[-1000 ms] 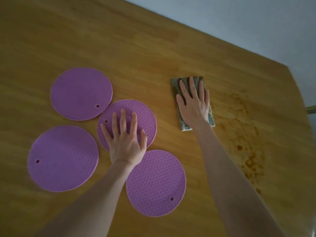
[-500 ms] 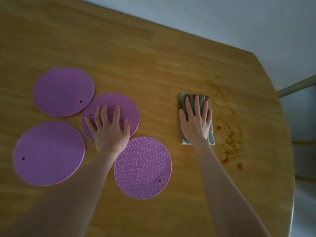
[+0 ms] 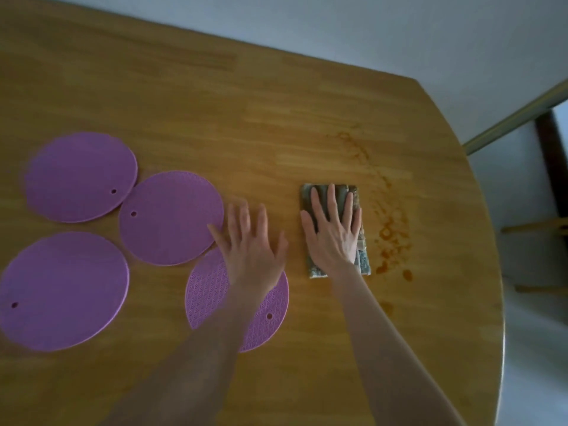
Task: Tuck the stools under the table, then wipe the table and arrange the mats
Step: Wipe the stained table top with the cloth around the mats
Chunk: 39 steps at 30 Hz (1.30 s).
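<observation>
Your R hand (image 3: 333, 238) lay flat, fingers straight & spread, pressing the folded cloth (image 3: 363, 259) on the table (image 3: 184, 87), just left of a brown stain (image 3: 390, 232). L hand (image 3: 250, 250), blurred, was splayed palm-down, wrist over one of four purple mats (image 3: 172, 216).

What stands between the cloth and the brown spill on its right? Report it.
Nothing visible. The right hand presses flat on the cloth, and only bare table separates its right edge from the brown spill. The left hand and purple mats lie on the opposite side.
</observation>
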Motion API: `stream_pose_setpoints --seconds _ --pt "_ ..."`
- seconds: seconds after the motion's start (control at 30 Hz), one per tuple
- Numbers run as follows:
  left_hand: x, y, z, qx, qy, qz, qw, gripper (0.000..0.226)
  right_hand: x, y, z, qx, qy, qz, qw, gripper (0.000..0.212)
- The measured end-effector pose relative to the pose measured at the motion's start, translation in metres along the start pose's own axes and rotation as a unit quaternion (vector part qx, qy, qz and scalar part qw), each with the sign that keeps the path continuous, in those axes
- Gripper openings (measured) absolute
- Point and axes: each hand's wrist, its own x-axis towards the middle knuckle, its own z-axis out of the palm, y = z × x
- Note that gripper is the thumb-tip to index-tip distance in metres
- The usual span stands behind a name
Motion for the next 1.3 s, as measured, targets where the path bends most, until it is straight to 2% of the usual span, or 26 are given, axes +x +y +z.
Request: stream_pose_setpoints --seconds 0.07,0.23,0.33,0.43,0.53,0.63,0.83,1.0,1.2,1.3 --pt "0.001 0.007 0.009 0.016 -0.007 0.029 0.999 0.071 0.015 0.013 -0.007 -0.009 0.003 -0.016 1.000 0.057" --pt "0.006 0.008 0.014 0.057 -0.025 0.038 0.997 0.069 0.024 0.049 -0.013 -0.010 0.011 0.052 0.999 0.059" --pt "0.006 0.009 0.013 0.064 -0.035 0.031 0.997 0.070 0.021 0.027 -0.008 -0.023 0.000 0.010 1.000 0.062" --pt "0.007 0.007 0.013 0.060 -0.028 0.039 0.997 0.067 0.054 0.018 -0.015 -0.022 -0.004 -0.038 0.999 0.058" --pt "0.009 0.008 0.014 0.058 -0.025 0.041 0.997 0.065 0.084 0.036 -0.024 -0.008 0.008 -0.010 1.000 0.056" --pt "0.010 0.009 0.012 0.061 -0.029 0.044 0.997 0.064 0.076 0.035 -0.020 -0.006 0.012 0.024 1.000 0.057" --pt "0.011 0.009 0.012 0.063 -0.023 0.039 0.997 0.064 0.118 0.007 -0.026 -0.011 0.003 -0.048 0.999 0.057" --pt "0.011 0.008 0.012 0.063 -0.024 0.039 0.997 0.064 0.128 0.030 -0.029 0.001 0.012 0.007 1.000 0.058" --pt "0.014 0.008 0.012 0.062 -0.024 0.038 0.997 0.064 0.139 0.011 -0.031 -0.014 0.001 -0.048 0.999 0.059" --pt "0.013 0.009 0.011 0.060 -0.026 0.038 0.997 0.064 0.150 0.032 -0.037 -0.007 0.011 -0.021 1.000 0.058"
